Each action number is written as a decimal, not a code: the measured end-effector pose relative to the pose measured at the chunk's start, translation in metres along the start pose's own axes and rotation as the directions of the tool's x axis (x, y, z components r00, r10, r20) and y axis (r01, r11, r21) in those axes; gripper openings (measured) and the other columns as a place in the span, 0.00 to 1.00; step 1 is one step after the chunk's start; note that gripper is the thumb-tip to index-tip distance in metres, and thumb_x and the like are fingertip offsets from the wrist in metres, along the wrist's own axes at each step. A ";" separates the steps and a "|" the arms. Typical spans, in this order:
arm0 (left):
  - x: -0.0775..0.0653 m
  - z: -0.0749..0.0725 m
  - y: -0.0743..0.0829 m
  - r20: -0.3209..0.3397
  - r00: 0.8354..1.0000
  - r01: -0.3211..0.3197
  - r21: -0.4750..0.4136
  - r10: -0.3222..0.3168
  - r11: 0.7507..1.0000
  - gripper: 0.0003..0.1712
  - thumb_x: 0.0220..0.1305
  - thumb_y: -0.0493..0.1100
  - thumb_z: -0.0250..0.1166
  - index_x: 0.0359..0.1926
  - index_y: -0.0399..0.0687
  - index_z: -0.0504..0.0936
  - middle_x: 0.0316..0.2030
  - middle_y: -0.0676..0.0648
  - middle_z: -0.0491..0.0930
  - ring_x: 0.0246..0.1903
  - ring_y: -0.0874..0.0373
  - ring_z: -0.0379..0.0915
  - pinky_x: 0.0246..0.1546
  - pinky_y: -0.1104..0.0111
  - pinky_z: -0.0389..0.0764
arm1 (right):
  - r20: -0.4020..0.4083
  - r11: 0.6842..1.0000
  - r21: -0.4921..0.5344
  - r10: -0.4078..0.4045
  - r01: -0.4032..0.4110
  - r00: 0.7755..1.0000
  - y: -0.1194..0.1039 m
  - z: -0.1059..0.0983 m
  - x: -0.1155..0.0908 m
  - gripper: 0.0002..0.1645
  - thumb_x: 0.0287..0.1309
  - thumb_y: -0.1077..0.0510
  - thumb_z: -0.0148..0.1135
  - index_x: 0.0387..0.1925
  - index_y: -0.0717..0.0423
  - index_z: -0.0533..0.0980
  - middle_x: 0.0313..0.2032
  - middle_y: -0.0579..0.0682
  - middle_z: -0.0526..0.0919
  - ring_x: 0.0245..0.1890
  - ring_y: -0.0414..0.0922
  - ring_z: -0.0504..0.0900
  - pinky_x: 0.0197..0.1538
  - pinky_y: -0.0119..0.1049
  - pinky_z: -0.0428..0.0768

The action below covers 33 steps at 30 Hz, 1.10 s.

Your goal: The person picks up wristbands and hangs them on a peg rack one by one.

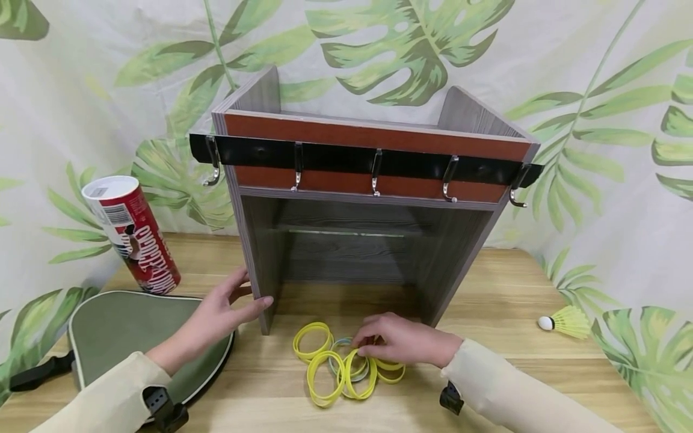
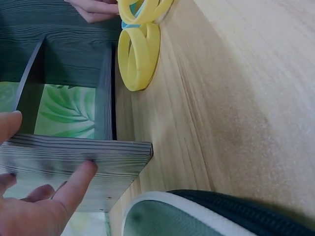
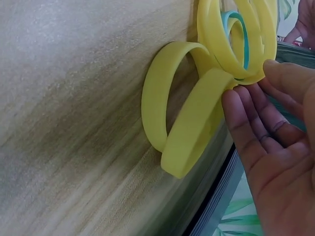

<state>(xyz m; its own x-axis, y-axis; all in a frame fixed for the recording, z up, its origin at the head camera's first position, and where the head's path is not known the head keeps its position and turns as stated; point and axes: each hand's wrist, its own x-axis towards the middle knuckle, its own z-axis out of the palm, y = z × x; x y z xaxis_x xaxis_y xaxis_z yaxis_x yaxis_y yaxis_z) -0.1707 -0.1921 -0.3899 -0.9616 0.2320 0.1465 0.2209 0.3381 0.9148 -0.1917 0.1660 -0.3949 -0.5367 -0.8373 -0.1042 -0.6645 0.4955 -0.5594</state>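
Note:
A grey wood-grain shelf unit (image 1: 251,252) with a row of hooks stands on the table. My left hand (image 1: 219,316) holds the front edge of its left side panel, thumb (image 2: 9,125) round the edge and fingers (image 2: 81,182) against the outer face. In front of the unit lies a loose cluster of yellow silicone wristbands (image 1: 323,394), with a light blue wristband (image 3: 244,42) among them. My right hand (image 1: 397,340) is at the back of the cluster and pinches a yellow wristband (image 3: 269,29) between thumb and fingers. Two more yellow wristbands (image 3: 156,98) lean together beside the fingertips.
A green zip case (image 1: 135,319) with a black strap lies at the left. Behind it stands a red and white snack can (image 1: 143,246). A yellow shuttlecock (image 1: 568,322) lies at the right. Black hook rail (image 1: 335,157) ends stick out past the unit's sides.

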 end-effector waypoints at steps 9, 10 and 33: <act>0.002 -0.001 -0.005 0.007 1.000 -0.028 -0.020 0.028 0.999 0.41 0.72 0.42 0.68 0.81 0.51 0.60 0.72 0.36 0.70 0.65 0.46 0.73 0.48 0.70 0.87 | -0.001 0.997 0.070 -0.011 0.011 1.000 0.004 -0.003 -0.002 0.10 0.76 0.55 0.62 0.48 0.50 0.87 0.45 0.45 0.88 0.42 0.27 0.80 0.48 0.25 0.83; 0.002 -0.001 -0.005 0.011 0.999 -0.031 -0.026 0.032 0.999 0.41 0.73 0.42 0.68 0.81 0.51 0.61 0.72 0.36 0.71 0.64 0.50 0.74 0.47 0.70 0.87 | -0.003 0.997 0.082 -0.010 0.010 1.000 0.003 -0.004 -0.004 0.10 0.75 0.55 0.62 0.48 0.50 0.87 0.45 0.44 0.88 0.42 0.27 0.80 0.49 0.25 0.84; 0.004 -0.001 -0.007 0.038 0.999 -0.025 -0.088 0.029 0.996 0.40 0.73 0.41 0.68 0.80 0.48 0.61 0.70 0.34 0.70 0.58 0.69 0.74 0.47 0.68 0.88 | 0.005 0.967 0.253 0.027 -0.027 1.000 0.001 -0.013 -0.028 0.10 0.72 0.56 0.66 0.44 0.58 0.86 0.40 0.52 0.91 0.36 0.27 0.82 0.45 0.28 0.86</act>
<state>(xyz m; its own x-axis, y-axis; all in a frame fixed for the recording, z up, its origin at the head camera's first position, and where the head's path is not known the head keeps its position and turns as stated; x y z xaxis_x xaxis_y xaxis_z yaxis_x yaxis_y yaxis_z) -0.1758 -0.1944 -0.3954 -0.9481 0.2758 0.1585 0.2302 0.2507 0.9403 -0.1839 0.1932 -0.3814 -0.5516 -0.8249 -0.1232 -0.4961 0.4433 -0.7466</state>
